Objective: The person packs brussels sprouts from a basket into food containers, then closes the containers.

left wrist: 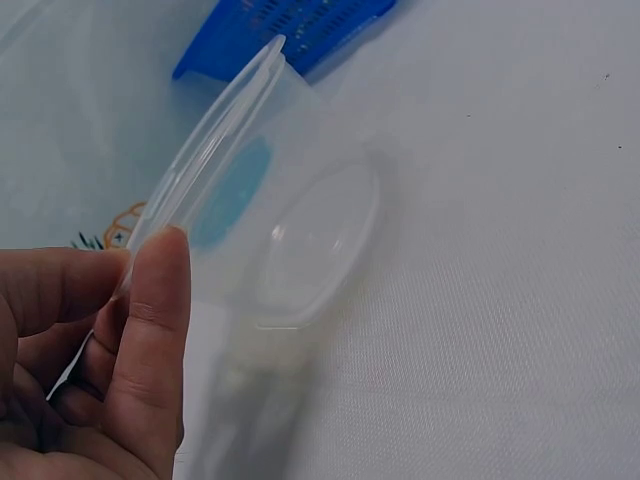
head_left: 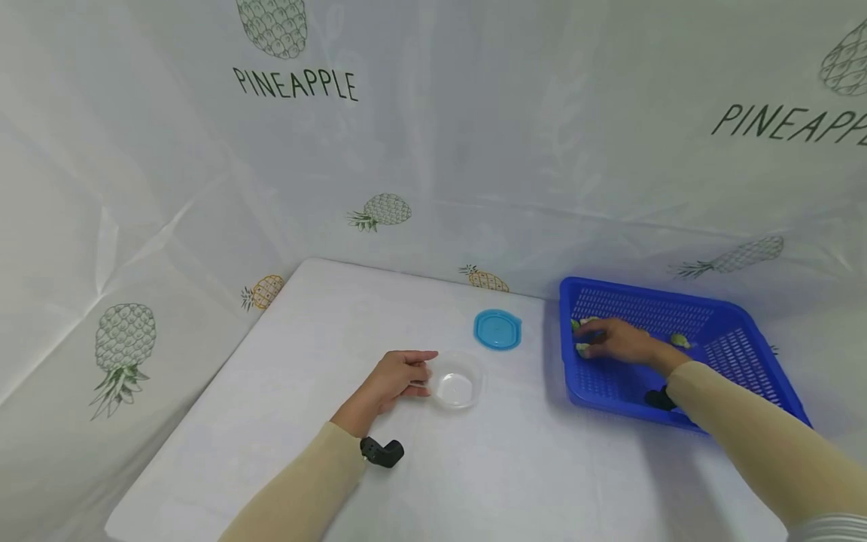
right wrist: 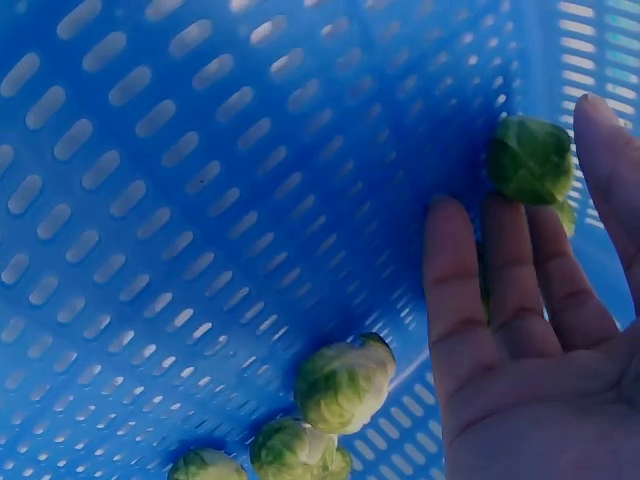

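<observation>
My left hand [head_left: 400, 376] pinches the rim of a clear plastic container [head_left: 455, 387] between thumb and fingers. In the left wrist view the container [left wrist: 320, 235] has its open mouth toward the left and is tilted. My right hand [head_left: 623, 340] reaches into a blue plastic basket [head_left: 609, 405]. Seen from the right wrist, its fingers [right wrist: 515, 270] are extended, with the thumb apart, and a green Brussels sprout [right wrist: 530, 160] lies right at the fingertips. Other sprouts [right wrist: 345, 385] lie along the basket's side, below and left of the hand.
A light-blue lid [head_left: 497, 330] lies flat on the white-covered table [head_left: 271, 391], between the container and the basket. One more sprout [head_left: 680, 341] sits in the basket, beyond the right wrist. A pineapple-printed sheet [head_left: 474, 150] rises behind the table.
</observation>
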Demonstrator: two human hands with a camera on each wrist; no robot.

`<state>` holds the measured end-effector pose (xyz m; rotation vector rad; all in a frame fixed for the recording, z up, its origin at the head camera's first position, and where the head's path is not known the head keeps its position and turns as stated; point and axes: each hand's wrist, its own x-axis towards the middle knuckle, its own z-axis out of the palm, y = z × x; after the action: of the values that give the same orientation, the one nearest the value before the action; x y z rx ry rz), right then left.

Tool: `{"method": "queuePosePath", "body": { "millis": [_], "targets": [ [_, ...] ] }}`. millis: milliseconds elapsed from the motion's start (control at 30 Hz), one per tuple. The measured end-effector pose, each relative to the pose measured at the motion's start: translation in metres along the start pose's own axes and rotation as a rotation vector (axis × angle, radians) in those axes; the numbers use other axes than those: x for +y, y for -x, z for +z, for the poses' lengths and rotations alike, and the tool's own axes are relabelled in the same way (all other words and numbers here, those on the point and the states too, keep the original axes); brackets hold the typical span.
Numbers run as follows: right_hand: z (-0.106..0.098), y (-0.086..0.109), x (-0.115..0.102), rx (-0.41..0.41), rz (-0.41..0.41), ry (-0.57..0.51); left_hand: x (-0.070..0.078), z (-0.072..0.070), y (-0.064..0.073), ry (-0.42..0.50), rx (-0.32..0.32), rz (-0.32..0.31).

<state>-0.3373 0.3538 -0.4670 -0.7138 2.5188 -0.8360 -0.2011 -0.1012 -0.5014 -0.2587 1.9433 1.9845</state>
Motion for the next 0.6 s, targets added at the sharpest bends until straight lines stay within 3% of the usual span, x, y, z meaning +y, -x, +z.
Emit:
{"method": "queuePosePath", "body": {
  "millis": [200,433,600],
  "targets": [
    [0.004,-0.002,0.002,0.011,0.004,0.004,-0.001,-0.001,-0.001,0.003,-0.011,0.004],
    [-0.006,0.003,-0.006,0.055,-0.001,0.058,-0.001,-0.002,-0.001,0.010,-0.020,-0.001],
    [-0.014,0.007,-0.012,0.069,0.041,0.022,-0.002,-0.002,-0.003,0.014,-0.010,-0.006]
  ]
}}
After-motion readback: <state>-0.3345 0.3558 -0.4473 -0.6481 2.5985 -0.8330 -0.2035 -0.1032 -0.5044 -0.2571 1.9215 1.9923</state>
